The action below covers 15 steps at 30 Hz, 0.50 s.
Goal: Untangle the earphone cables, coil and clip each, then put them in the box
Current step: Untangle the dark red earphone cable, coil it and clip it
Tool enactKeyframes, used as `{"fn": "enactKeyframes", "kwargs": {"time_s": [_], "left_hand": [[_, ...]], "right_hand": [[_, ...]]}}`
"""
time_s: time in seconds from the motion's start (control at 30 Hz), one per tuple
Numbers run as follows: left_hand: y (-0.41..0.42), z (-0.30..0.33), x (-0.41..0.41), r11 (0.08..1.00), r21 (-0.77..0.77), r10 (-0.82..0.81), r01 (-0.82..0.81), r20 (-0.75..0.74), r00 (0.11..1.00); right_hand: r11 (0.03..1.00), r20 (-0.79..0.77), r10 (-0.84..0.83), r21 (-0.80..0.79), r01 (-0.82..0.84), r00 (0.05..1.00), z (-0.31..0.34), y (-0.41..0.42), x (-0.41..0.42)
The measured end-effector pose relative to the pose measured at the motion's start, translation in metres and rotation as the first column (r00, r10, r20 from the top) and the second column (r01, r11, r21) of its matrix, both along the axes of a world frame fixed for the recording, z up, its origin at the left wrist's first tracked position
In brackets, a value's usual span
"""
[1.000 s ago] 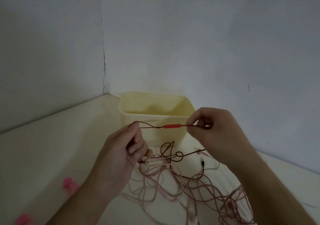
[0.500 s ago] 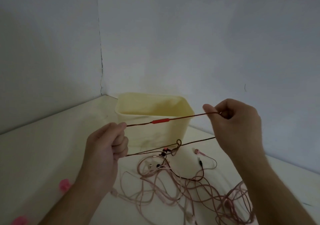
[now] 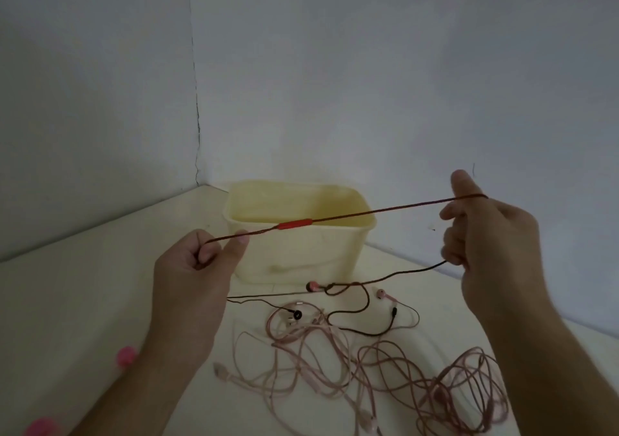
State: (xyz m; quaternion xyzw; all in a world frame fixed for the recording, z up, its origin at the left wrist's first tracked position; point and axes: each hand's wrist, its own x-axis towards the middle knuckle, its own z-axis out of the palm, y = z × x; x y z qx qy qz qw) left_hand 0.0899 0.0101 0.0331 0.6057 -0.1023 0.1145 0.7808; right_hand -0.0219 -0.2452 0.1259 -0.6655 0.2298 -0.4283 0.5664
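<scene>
Head view: the left hand [image 3: 194, 274] pinches a dark red earphone cable [image 3: 385, 212] between thumb and curled fingers, and the right hand [image 3: 485, 234] holds its other end, fingers curled round it. The stretch between them is taut, crossing in front of the cream box [image 3: 298, 254], with a red inline remote [image 3: 294, 224] on it. Below, the cable runs into a knot [image 3: 335, 289] that is hard to read. Pink cables [image 3: 385, 375] lie tangled on the near table [image 3: 67, 301], cut off by the bottom edge. Two blurred pink clips [image 3: 125, 356] sit near left.

Taut dark cable [image 3: 368, 213] bars the box [image 3: 301, 254] opening; pink tangle [image 3: 368, 368] clutters the foreground.
</scene>
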Motion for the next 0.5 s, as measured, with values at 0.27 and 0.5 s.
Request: {"fn": "enactKeyframes", "kwargs": {"time_s": [0.27, 0.5], "left_hand": [[0.003, -0.005, 0.011, 0.983, -0.168, 0.050, -0.071, -0.122, 0.991], [0.001, 0.001, 0.000, 0.987, 0.145, 0.076, -0.067, -0.056, 0.996]], "right_hand": [[0.655, -0.062, -0.507, -0.676, 0.338, 0.860, -0.009, -0.001, 0.000], [0.994, -0.026, 0.080, -0.072, -0.081, 0.996, -0.011, 0.003, 0.006]]}}
